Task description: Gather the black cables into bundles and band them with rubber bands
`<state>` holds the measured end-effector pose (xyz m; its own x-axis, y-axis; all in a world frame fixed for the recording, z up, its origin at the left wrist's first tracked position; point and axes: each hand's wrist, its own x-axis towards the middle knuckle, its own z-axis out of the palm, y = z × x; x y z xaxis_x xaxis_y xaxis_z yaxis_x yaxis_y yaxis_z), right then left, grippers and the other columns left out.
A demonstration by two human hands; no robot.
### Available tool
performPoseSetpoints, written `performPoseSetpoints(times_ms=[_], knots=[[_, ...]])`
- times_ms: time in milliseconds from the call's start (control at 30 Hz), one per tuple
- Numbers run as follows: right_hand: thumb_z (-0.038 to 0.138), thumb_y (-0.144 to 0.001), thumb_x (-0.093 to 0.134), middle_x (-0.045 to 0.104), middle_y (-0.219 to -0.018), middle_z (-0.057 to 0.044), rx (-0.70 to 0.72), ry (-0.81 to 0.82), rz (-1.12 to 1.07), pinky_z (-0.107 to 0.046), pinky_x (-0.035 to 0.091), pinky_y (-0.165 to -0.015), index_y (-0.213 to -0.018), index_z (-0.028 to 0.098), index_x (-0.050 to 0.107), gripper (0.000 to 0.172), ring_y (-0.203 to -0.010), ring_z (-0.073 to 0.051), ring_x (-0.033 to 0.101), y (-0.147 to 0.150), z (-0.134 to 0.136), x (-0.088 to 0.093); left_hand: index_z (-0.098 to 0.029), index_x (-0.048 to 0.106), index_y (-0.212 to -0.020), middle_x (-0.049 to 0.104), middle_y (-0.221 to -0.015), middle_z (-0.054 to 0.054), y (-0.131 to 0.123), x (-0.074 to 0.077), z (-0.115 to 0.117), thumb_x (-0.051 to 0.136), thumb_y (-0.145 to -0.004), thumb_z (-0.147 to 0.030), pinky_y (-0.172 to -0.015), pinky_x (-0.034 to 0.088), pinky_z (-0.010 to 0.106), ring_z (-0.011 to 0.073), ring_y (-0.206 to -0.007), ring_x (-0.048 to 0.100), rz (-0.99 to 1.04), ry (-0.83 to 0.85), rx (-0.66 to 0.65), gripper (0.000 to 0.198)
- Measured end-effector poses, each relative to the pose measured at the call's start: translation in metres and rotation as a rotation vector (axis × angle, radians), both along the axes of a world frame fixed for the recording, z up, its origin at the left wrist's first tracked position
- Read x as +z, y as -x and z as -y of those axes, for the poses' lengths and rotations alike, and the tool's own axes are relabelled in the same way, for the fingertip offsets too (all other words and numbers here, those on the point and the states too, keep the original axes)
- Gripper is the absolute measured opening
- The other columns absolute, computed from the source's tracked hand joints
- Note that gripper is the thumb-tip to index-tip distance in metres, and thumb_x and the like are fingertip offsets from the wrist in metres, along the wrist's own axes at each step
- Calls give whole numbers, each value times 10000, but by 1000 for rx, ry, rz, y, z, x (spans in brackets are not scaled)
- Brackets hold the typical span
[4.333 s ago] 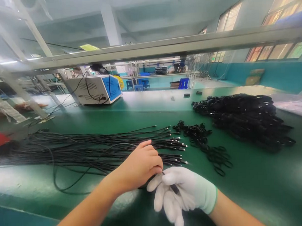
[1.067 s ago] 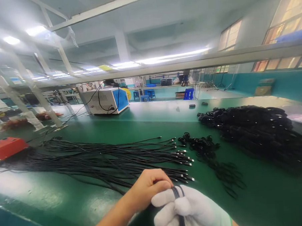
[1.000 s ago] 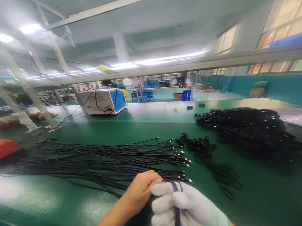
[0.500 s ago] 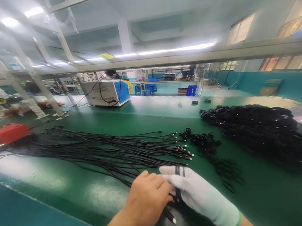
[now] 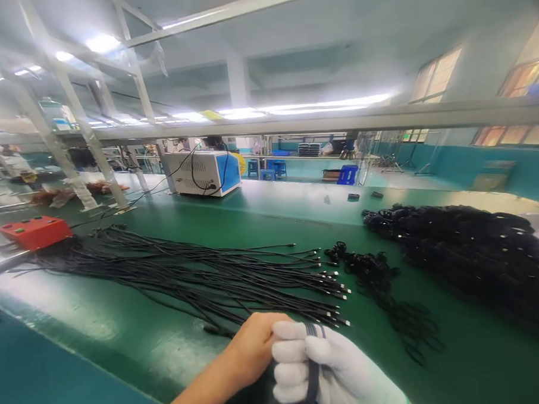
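Observation:
My right hand (image 5: pixel 319 363), in a white glove, is closed with its fingers curled over a black cable (image 5: pixel 313 379) that runs down the palm. Dark bands (image 5: pixel 311 329) circle its index finger. My bare left hand (image 5: pixel 257 345) presses against the gloved fingers from the left. It is closed, its fingertips and whatever they grip hidden behind the glove. Beyond both hands, a spread of long black cables (image 5: pixel 187 271) lies across the green table, with metal plug ends pointing right. A tangle of thin black loops (image 5: pixel 373 272) lies right of those plugs.
A big heap of coiled black cables (image 5: pixel 468 247) covers the table's right side. At far left sits a red box with buttons (image 5: pixel 36 232). A white and blue machine (image 5: pixel 206 174) stands at the back, beneath a metal rail (image 5: pixel 293 125). Metal posts rise on the left.
My right hand's fingers have curled inward over the cable, and it now covers more of my left hand. The plug end that hung below the hands is out of sight. The view has tilted up slightly.

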<state>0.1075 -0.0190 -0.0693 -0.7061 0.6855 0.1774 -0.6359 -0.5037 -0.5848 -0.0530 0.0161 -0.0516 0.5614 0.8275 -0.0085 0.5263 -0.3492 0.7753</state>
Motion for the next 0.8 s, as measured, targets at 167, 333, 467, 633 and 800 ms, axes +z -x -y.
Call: performPoseSetpoints(times_ms=[167, 333, 467, 633, 800], knots=[[230, -777, 664, 489, -762, 3, -338, 160, -52, -310, 393, -730, -1041, 150, 579, 288, -683, -107, 461, -15, -12, 7, -213, 626, -902, 690, -879, 26, -5, -4, 20, 345, -904, -180, -644, 428, 260, 193, -781, 642, -455, -190, 207, 283], [257, -776, 680, 626, -1076, -105, -484, 209, 108, -445, 382, -957, -1091, 148, 605, 342, -952, -211, 595, -27, -19, 4, -245, 623, -896, 689, -832, 15, -27, -12, 46, 405, -871, -126, -649, 382, 319, 231, -754, 639, -654, -401, 249, 250], [248, -802, 655, 616, -1134, -137, -484, 184, 176, -459, 382, -966, -1137, 132, 580, 363, -975, -232, 611, -25, -17, -1, -213, 568, -701, 632, -675, 1, -34, -19, 50, 468, -810, -96, -596, 320, 330, 196, -605, 574, -527, -670, 143, 189], [221, -793, 662, 639, -983, -98, -354, 129, 285, -360, 430, -862, -1116, 127, 581, 346, -904, -191, 594, -17, -11, -5, -190, 509, -686, 583, -679, -11, -19, 10, 24, 537, -829, -151, -593, 294, 316, 162, -610, 490, -443, -1017, -167, 151], [265, -736, 716, 583, -873, -70, -163, 96, 209, -337, 432, -776, -1026, 111, 586, 354, -794, -157, 544, -8, -5, -6, -185, 523, -681, 569, -680, -28, -4, 45, -13, 608, -818, -314, -722, 360, 297, 139, -658, 480, -381, -978, -414, 206]])
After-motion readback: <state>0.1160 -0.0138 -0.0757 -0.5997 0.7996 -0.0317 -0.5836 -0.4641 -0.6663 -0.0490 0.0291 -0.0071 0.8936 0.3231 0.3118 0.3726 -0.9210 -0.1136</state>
